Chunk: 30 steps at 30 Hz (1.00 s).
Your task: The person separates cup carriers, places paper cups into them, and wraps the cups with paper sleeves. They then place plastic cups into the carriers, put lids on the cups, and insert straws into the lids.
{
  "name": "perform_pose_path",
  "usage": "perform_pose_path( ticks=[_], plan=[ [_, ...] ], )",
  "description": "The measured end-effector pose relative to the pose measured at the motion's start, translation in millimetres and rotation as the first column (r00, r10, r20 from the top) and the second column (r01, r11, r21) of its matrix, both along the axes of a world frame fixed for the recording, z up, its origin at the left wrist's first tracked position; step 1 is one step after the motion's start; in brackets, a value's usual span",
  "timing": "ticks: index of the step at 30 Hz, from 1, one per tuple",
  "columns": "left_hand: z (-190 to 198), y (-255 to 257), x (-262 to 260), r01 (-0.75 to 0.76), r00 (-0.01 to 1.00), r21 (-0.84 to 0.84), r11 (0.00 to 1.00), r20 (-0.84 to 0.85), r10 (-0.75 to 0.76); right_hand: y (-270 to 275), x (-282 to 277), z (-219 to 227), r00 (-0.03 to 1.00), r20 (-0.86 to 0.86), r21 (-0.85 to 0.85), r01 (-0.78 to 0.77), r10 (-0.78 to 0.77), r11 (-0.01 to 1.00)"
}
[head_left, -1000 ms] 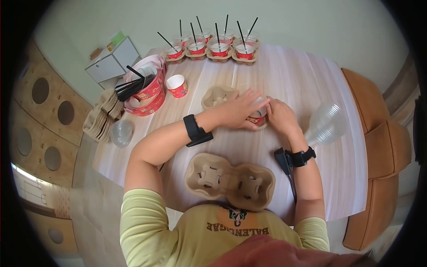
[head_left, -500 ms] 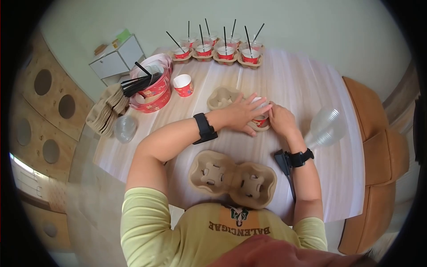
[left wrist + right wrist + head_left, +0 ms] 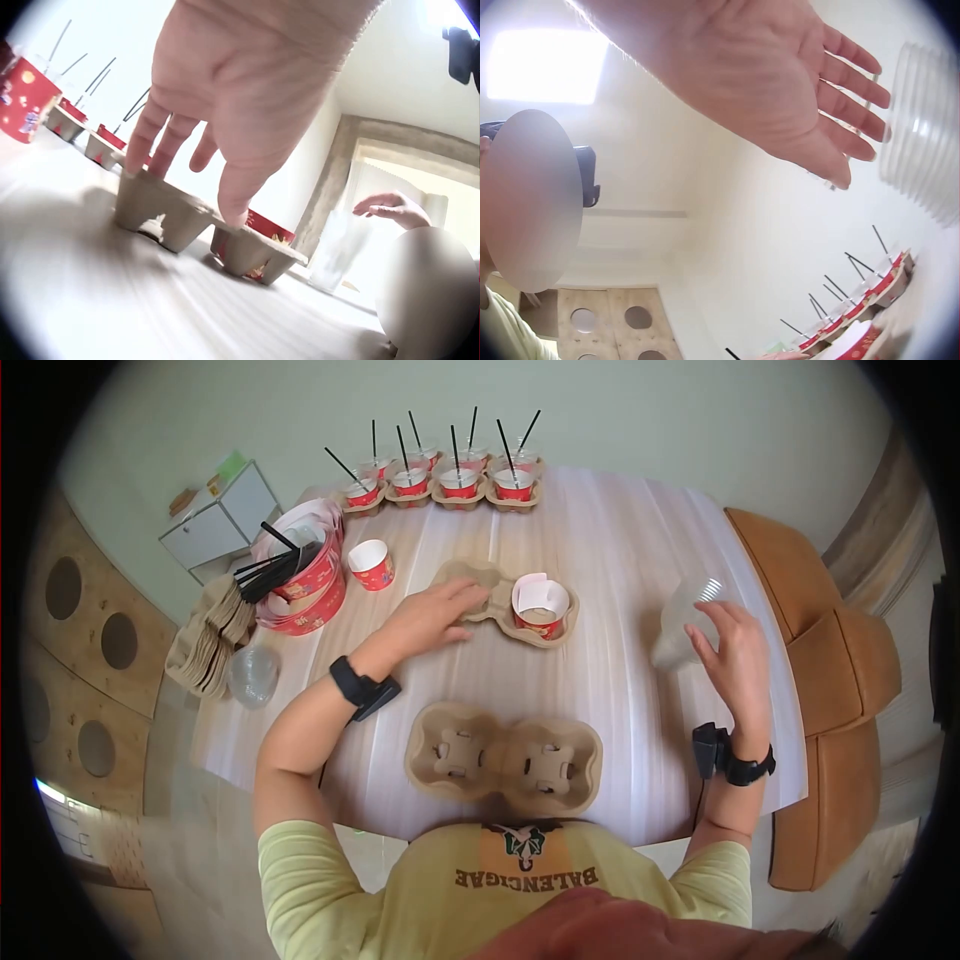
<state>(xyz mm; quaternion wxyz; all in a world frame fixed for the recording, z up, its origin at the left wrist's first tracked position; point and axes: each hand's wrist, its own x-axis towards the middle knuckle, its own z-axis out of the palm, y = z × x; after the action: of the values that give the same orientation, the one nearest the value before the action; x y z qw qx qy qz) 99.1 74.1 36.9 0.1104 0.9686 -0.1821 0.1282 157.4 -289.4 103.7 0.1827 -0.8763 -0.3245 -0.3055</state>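
A red paper cup [image 3: 540, 605] with a pale pink inside sits in the right well of a brown two-well carrier [image 3: 487, 600]. My left hand [image 3: 425, 622] is at that carrier's left well, its fingertips at the rim in the left wrist view, fingers [image 3: 174, 139] extended. On the right, my right hand [image 3: 738, 655] is beside the stack of clear plastic cups [image 3: 685, 622]. The right wrist view shows its fingers spread and nearly straight near the ribbed stack [image 3: 922, 127]; whether they touch is unclear. Another two-well carrier [image 3: 505, 760] lies near my body.
Filled carriers with red cups and black straws [image 3: 460, 485] line the back. At left are a single red cup [image 3: 372, 565], red baskets [image 3: 305, 595] with black straws, stacked carriers [image 3: 205, 640] and clear lids [image 3: 253, 675]. Brown chairs [image 3: 840, 670] border the right edge.
My right hand has left the red cup and moved right to the clear stack. My left hand has come off the cup to the carrier's left well, uncovering the cup.
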Motion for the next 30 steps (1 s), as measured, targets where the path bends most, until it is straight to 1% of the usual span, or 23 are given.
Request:
perform_pose_path(
  ticks=[1, 2, 3, 4, 5, 6, 7, 9, 10, 12, 13, 15, 17, 19, 21, 22, 24, 25, 26, 27, 28, 29, 30],
  plan=[
    [-2.1, -2.5, 2.7, 0.002, 1.000, -0.004, 1.000, 0.003, -0.002, -5.6, 3.4, -6.2, 0.996, -0.085, -0.038, 0.013, -0.016, 0.999],
    [-4.3, -5.1, 8.7, -0.023, 1.000, 0.042, 0.999, -0.020, 0.024, -9.4, 5.2, -10.5, 0.985, -0.166, -0.078, 0.029, -0.042, 0.997],
    [-6.4, -7.7, 16.2, -0.043, 0.998, 0.089, 0.995, -0.040, 0.047, -11.1, 5.9, -13.0, 0.985, -0.161, -0.083, 0.042, -0.055, 0.996],
    [-8.3, -8.0, 23.7, -0.029, 0.999, 0.085, 0.996, -0.035, 0.032, -12.2, 6.9, -15.0, 0.985, -0.171, -0.071, 0.005, -0.017, 0.997],
    [-9.9, -5.6, 31.4, -0.062, 0.996, 0.114, 0.992, -0.055, 0.069, -13.3, 7.1, -14.9, 0.983, -0.182, -0.056, -0.032, 0.022, 0.998],
    [-11.2, -3.2, 38.6, -0.096, 0.991, 0.145, 0.985, -0.075, 0.108, -14.1, 6.1, -13.5, 0.984, -0.179, -0.056, -0.019, 0.009, 0.998],
    [-12.5, -1.7, 45.0, -0.086, 0.993, 0.144, 0.986, -0.072, 0.097, -14.1, 5.3, -11.8, 0.981, -0.193, -0.059, -0.021, 0.010, 0.998],
    [-15.5, 0.7, 56.5, -0.165, 0.986, 0.173, 0.971, 0.033, 0.161, -14.8, 5.0, -8.9, 0.978, -0.207, -0.065, -0.017, 0.003, 0.998],
    [-16.5, 2.4, 63.3, -0.159, 0.987, 0.171, 0.972, 0.034, 0.156, -14.9, 5.5, -8.1, 0.975, -0.223, -0.083, -0.023, 0.004, 0.996],
    [-17.3, 5.7, 73.6, -0.297, 0.953, 0.136, 0.945, -0.024, 0.303, -14.6, 7.7, -7.1, 0.971, -0.239, -0.101, -0.026, 0.001, 0.995],
    [-18.4, 7.0, 74.4, -0.294, 0.954, 0.134, 0.946, -0.023, 0.299, -14.5, 9.1, -7.0, 0.973, -0.231, -0.120, -0.046, 0.017, 0.992],
    [-16.9, 7.5, 73.8, -0.257, 0.965, -0.009, 0.966, 0.048, 0.257, -15.2, 11.9, -4.7, 0.974, -0.223, -0.140, -0.062, 0.029, 0.988],
    [-12.9, 6.5, 65.8, -0.243, 0.967, -0.046, 0.969, 0.067, 0.246, -16.2, 14.6, -1.4, 0.977, -0.208, -0.218, -0.089, 0.043, 0.972],
    [-13.0, 8.3, 55.1, -0.236, 0.967, -0.086, 0.968, 0.081, 0.243, -17.0, 17.6, -1.0, 0.982, -0.184, -0.233, -0.091, 0.049, 0.968],
    [-14.0, 13.0, 44.7, -0.150, 0.967, -0.150, 0.977, 0.182, 0.177, -15.4, 18.6, 1.9, 0.986, -0.154, -0.252, -0.098, 0.060, 0.963],
    [-11.7, 13.6, 39.0, -0.154, 0.966, -0.156, 0.976, 0.182, 0.181, -14.6, 18.1, 5.3, 0.989, -0.145, -0.280, -0.076, 0.036, 0.957],
    [-1.8, 14.0, 27.4, -0.169, 0.980, -0.224, 0.960, 0.064, 0.187, -12.7, 15.7, 10.7, 0.992, -0.129, -0.311, -0.052, 0.012, 0.949],
    [0.9, 15.4, 23.7, -0.169, 0.980, -0.229, 0.959, 0.067, 0.189, -10.8, 13.5, 12.6, 0.994, -0.107, -0.248, -0.033, 0.006, 0.968],
    [3.0, 17.3, 20.5, -0.172, 0.983, -0.284, 0.943, 0.008, 0.182, -9.6, 12.3, 14.1, 0.996, -0.086, -0.183, -0.015, -0.001, 0.983],
    [4.7, 18.3, 17.2, -0.178, 0.984, -0.337, 0.924, -0.051, 0.171, -10.4, 13.4, 14.7, 0.997, -0.083, -0.189, -0.015, -0.001, 0.982],
    [6.9, 17.7, 12.7, -0.178, 0.984, -0.343, 0.922, -0.048, 0.172, -12.3, 15.5, 14.7, 1.000, 0.008, -0.158, 0.001, 0.000, 0.987],
    [9.1, 16.9, 7.6, -0.163, 0.986, -0.397, 0.903, -0.042, 0.160, -12.9, 16.7, 15.5, 0.995, 0.098, -0.127, 0.012, 0.000, 0.992],
    [9.5, 16.9, 4.2, -0.148, 0.988, -0.449, 0.881, -0.035, 0.148, -12.2, 15.5, 18.6, 0.995, 0.101, -0.133, 0.011, 0.003, 0.991]
  ],
)
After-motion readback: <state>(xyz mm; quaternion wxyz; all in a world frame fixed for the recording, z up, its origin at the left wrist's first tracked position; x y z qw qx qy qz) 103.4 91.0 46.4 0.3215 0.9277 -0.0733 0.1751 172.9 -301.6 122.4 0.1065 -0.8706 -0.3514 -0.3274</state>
